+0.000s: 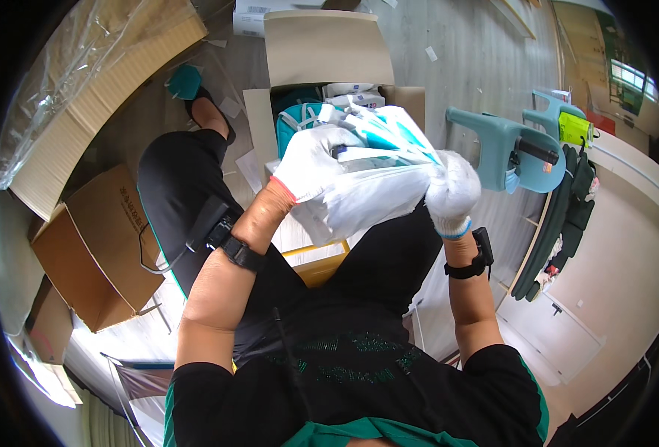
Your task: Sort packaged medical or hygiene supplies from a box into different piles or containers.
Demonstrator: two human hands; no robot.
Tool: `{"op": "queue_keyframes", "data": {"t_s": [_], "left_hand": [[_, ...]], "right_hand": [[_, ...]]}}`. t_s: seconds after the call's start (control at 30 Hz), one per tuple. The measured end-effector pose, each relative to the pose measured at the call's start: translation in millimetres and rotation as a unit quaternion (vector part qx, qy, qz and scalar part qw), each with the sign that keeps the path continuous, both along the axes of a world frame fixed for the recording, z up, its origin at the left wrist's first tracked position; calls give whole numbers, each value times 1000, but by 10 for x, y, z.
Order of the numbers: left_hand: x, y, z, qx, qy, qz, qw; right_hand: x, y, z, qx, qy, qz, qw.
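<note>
My left hand [311,165], in a white knit glove with a red cuff, is closed on the left side of a white plastic bag [378,197]. White and teal folded material [389,130] shows at its top; its kind I cannot make out. At the bag's right side my right hand [454,195], gloved in white with a blue cuff, is closed on the bag, its fingers mostly hidden. Just beyond stands an open cardboard box [329,48], partly covered by the bag. Inside it are a teal item with white straps [296,123] and white packages [355,94].
An empty-looking brown carton [98,249] lies on its side at left, below a large plastic-wrapped cardboard piece [106,104]. Blue-grey plastic chairs [493,145] stand at right, near dark clothing [568,223]. Under my legs is something yellow [322,270]. Paper scraps [431,54] litter the floor.
</note>
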State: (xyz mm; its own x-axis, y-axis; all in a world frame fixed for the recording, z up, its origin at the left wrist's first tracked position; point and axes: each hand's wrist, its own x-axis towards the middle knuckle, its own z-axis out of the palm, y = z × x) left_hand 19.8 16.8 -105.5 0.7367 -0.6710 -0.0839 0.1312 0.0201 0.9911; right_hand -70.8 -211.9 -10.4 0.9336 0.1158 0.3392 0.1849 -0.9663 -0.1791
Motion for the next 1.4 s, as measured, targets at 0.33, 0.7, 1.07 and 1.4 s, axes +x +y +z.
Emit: {"op": "queue_keyframes", "data": {"t_s": [0.33,0.7,1.07,1.4], "left_hand": [[-134,-170,-137,-87,120,191,970],[163,31,-340,160,95,302,935],[275,308,-806,634,-551,132,526],[78,-44,-439,527,-174,-50,830]], "right_hand": [[-47,20,36,-9,8,15,1000],[-364,-310,267,-26,-49,-34,998],[-904,-664,518,123,-29,-224,966],[-853,-430,441,83,-50,-140,985]]}}
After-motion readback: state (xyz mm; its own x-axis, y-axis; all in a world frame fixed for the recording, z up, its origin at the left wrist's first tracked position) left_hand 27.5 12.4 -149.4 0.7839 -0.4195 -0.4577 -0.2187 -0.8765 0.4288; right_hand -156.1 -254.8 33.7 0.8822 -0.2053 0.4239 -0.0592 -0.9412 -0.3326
